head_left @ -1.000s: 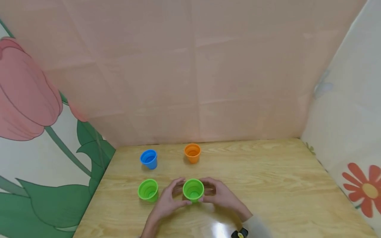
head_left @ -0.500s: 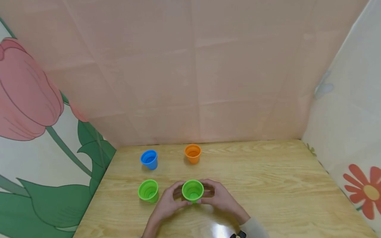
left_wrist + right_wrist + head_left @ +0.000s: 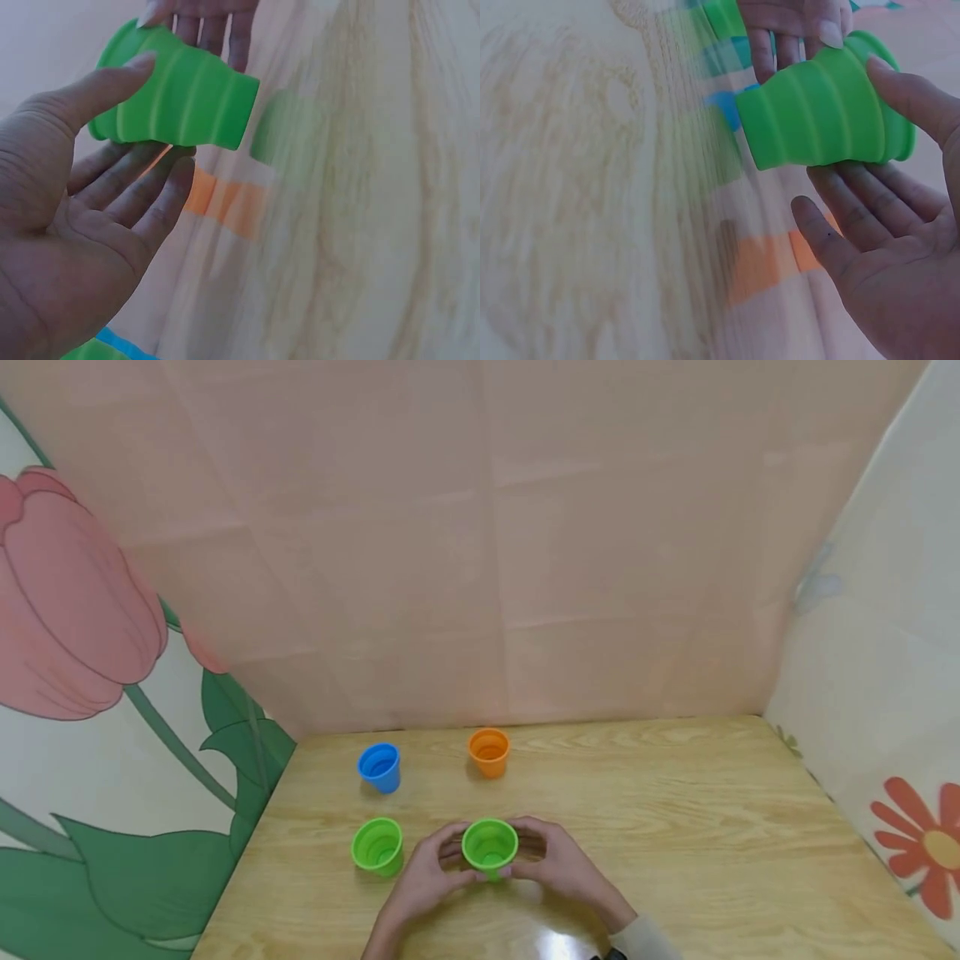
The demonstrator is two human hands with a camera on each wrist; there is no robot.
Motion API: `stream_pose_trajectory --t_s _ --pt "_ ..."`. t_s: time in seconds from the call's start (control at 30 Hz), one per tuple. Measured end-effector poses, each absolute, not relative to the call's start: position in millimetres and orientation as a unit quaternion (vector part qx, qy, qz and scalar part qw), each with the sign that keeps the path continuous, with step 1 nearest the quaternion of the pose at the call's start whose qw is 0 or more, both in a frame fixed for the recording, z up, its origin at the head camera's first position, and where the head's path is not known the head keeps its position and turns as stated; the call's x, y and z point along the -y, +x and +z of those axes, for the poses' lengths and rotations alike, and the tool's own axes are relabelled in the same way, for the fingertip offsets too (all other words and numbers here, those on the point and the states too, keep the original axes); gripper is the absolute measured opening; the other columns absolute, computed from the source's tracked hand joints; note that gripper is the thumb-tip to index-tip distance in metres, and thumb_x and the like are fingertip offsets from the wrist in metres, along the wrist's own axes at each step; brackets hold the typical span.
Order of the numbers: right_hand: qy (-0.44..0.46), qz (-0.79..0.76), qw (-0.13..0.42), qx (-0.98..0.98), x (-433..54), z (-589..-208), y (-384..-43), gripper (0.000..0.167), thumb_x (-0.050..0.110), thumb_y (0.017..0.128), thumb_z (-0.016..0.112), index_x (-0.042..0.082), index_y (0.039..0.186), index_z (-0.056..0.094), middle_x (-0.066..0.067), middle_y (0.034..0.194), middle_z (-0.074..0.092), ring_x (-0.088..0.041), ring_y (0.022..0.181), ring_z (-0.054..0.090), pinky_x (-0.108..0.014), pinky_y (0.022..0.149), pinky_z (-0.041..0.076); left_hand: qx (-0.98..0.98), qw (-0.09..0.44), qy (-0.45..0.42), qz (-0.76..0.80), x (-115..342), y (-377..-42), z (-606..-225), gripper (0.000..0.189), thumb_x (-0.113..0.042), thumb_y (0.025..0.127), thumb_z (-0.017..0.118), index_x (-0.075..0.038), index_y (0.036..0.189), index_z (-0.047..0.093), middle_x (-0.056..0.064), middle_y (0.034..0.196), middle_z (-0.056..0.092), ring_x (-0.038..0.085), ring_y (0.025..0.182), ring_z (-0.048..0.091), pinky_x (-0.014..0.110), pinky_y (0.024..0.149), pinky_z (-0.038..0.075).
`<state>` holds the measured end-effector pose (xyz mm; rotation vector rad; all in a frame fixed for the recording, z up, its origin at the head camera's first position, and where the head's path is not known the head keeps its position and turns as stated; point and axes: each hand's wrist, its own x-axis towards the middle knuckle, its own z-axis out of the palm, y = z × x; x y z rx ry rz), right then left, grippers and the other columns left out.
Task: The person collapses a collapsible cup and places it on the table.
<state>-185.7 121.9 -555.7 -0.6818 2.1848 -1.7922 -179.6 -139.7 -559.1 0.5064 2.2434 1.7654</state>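
Observation:
A ribbed green cup (image 3: 490, 846) stands mouth-up between my two hands at the front middle of the table. My left hand (image 3: 427, 875) grips its left side, thumb toward me and fingers behind. From the right, my right hand (image 3: 557, 865) holds it the same way, the two thumbs almost meeting at the front. In the left wrist view the cup's base (image 3: 241, 112) shows a gap above the wooden surface. A second green cup (image 3: 377, 847) stands just left of my left hand.
Behind the hands, a blue cup (image 3: 380, 767) stands at the back left and an orange cup (image 3: 489, 752) near the back edge. A pinkish sheet (image 3: 480, 568) rises behind the wooden table (image 3: 675, 827); patterned sheets flank both sides.
Both hands keep their grip on the green cup, which stays almost in place. The whole head view has shifted slightly; the other cups stand as before.

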Motion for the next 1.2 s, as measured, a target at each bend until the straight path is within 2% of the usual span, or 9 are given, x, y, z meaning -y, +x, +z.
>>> stream_pose_trajectory --t_s 0.17,0.33,0.6,0.93,1.2 --pt "-0.234 -0.605 0.105 -0.754 -125.4 -553.8 -185.5 0.059 0.022 0.087 0.087 0.008 0.14 0.063 -0.016 0.137 0.069 -0.037 0.128 0.067 -0.02 0.109 0.054 -0.765 0.126 0.176 0.606 136.5 -181.6 -555.2 0.066 -0.021 0.085 0.089 -0.017 0.144 0.06 0.011 0.144 0.065 0.032 0.131 0.066 0.02 0.107 0.056" --pt "-0.23 -0.618 0.106 -0.745 -129.3 -551.1 -184.5 0.059 0.021 0.087 0.086 0.008 0.14 0.063 -0.017 0.138 0.069 -0.035 0.126 0.068 -0.021 0.107 0.056 -0.761 0.139 0.167 0.611 133.3 -182.7 -551.7 0.065 -0.021 0.086 0.089 -0.019 0.144 0.06 0.008 0.143 0.066 0.028 0.13 0.067 0.02 0.106 0.056" --pt "-0.226 -0.645 0.107 -0.722 -138.9 -549.8 -181.9 0.06 0.013 0.089 0.085 0.001 0.142 0.06 -0.027 0.139 0.065 -0.036 0.122 0.071 -0.023 0.102 0.06 -0.736 0.149 0.174 0.638 123.8 -183.2 -549.5 0.065 -0.015 0.086 0.088 -0.012 0.144 0.06 0.017 0.142 0.066 0.034 0.126 0.069 0.027 0.103 0.06" --pt "-0.191 -0.654 0.078 -0.728 -156.7 -537.5 -178.3 0.06 0.012 0.087 0.085 0.003 0.141 0.06 -0.025 0.14 0.066 -0.019 0.122 0.071 -0.025 0.104 0.06 -0.731 0.144 0.201 0.636 104.2 -190.8 -531.3 0.064 -0.02 0.087 0.088 -0.024 0.145 0.06 0.005 0.144 0.066 0.027 0.129 0.068 0.025 0.107 0.058" --pt "-0.175 -0.659 0.036 -0.731 -179.6 -525.2 -171.8 0.057 0.006 0.089 0.082 0.001 0.141 0.06 -0.027 0.139 0.065 -0.01 0.12 0.071 -0.025 0.102 0.061 -0.705 0.149 0.227 0.655 79.0 -198.4 -518.6 0.063 -0.014 0.088 0.086 -0.019 0.144 0.061 0.01 0.141 0.068 0.027 0.126 0.069 0.032 0.109 0.059"
